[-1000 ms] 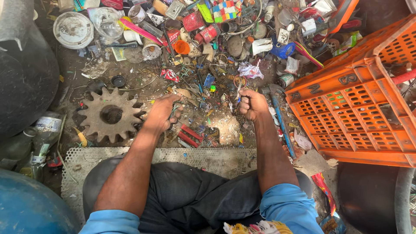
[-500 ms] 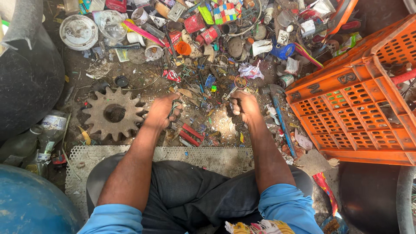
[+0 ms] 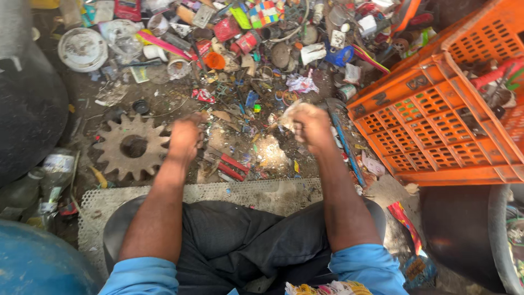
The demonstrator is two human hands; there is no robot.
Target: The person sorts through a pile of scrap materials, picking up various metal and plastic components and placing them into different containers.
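Scrap [image 3: 288, 116] sits bunched in the right hand [image 3: 312, 127], fist closed tight on it now, lifted off the litter since a second ago. Left hand [image 3: 184, 139] curled shut too, can't tell what's inside; gear [image 3: 132, 146] just left of it.

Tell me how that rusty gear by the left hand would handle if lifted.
The gear looks like thick rusted metal, so probably heavy and stiff. It lies flat, so rolling seems unlikely. Its rough teeth should give grip, not slip.
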